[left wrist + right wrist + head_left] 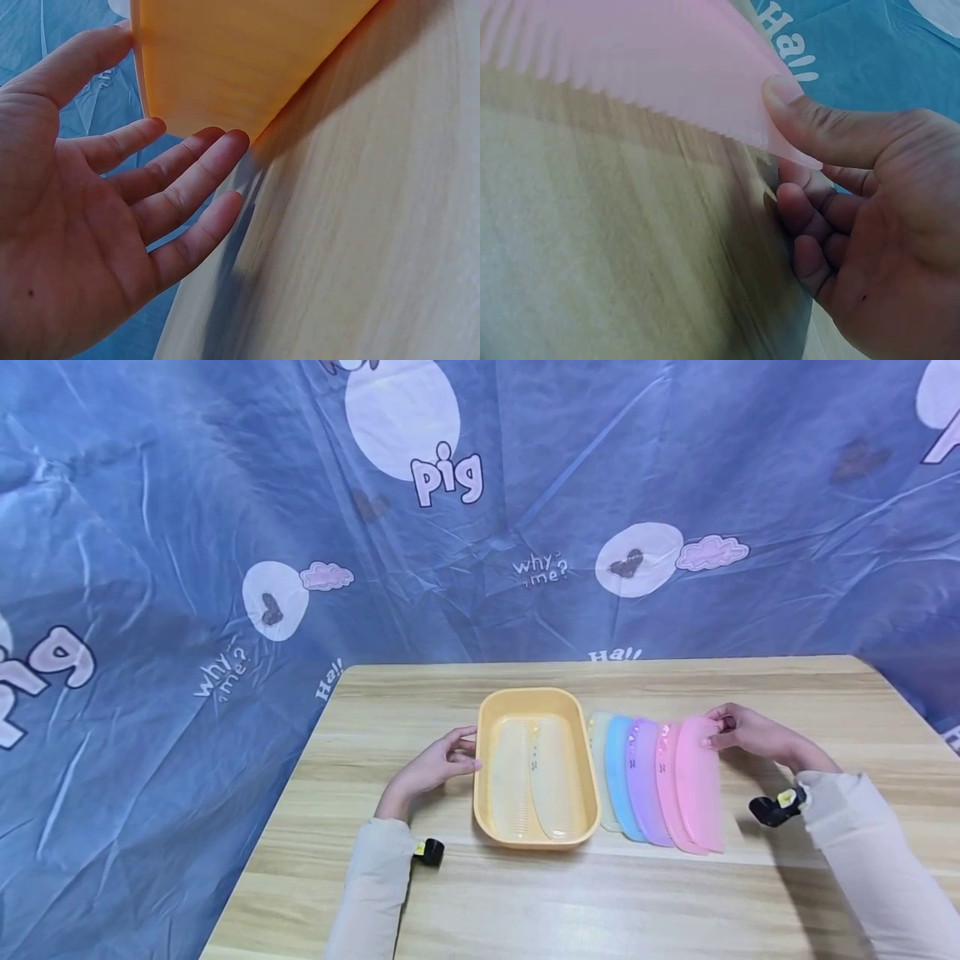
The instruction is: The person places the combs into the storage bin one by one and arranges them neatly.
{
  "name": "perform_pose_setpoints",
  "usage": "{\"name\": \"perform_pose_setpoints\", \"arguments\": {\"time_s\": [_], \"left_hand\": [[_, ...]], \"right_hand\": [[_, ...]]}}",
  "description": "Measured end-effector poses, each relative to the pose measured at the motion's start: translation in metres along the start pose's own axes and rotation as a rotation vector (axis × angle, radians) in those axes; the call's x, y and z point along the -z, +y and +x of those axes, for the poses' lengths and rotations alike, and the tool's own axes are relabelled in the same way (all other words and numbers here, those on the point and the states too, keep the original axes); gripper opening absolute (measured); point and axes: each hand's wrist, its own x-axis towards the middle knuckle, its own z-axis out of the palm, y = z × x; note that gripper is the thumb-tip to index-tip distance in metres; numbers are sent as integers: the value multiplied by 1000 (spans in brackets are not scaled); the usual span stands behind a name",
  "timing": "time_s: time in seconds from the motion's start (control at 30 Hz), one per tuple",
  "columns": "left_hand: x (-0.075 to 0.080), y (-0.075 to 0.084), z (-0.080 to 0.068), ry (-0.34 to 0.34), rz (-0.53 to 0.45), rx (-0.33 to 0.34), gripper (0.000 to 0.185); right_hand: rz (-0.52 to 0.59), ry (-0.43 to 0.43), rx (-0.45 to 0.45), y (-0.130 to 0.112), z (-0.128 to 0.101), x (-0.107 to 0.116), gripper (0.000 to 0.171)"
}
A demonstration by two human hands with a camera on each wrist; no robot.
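Right now the right hand has a pinch grip on the far end of the pink comb: thumb on top, fingers curled under, clear in the right wrist view. That comb is the outermost of a fanned row on the surface, overlapping the next pink comb, then purple, blue and a pale green one just beside the yellow tray.

Left hand is open, fingers straight, fingertips touching the tray's near side wall, holding nothing. Two pale yellow combs already lie flat in the tray, lengthwise.

My read on doing this well:
- Grip sits at the very tip of the comb, so the free end will likely sag or swing. Lift steadily and keep it level.
- Peel the comb up and away from the grip's neighbour, or the overlapped pink one may drag along.
- Keep the left fingers braced on the tray wall so it doesn't slide.
- Lay it parallel to the two combs inside.

Teeth look thin and flexible; I'd avoid squeezing harder than needed.
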Motion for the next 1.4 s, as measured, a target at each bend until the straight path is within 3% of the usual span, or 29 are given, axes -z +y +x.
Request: {"name": "perform_pose_setpoints", "arguments": {"time_s": [0.43,0.63,1.0,1.4], "left_hand": [[0,0,0,6,-6,19,69],[0,-3,0,-2,-7,6,69],[1,-2,3,1,6,1,69],[1,-4,3,33,29,1,67]], "right_hand": [[104,67,-67,6,-11,-4,54],[115,116,-57,12,-13,-7,54],[243,174,-13,15,-18,-9,28],[350,200,40,3,-16,-7,29]]}}
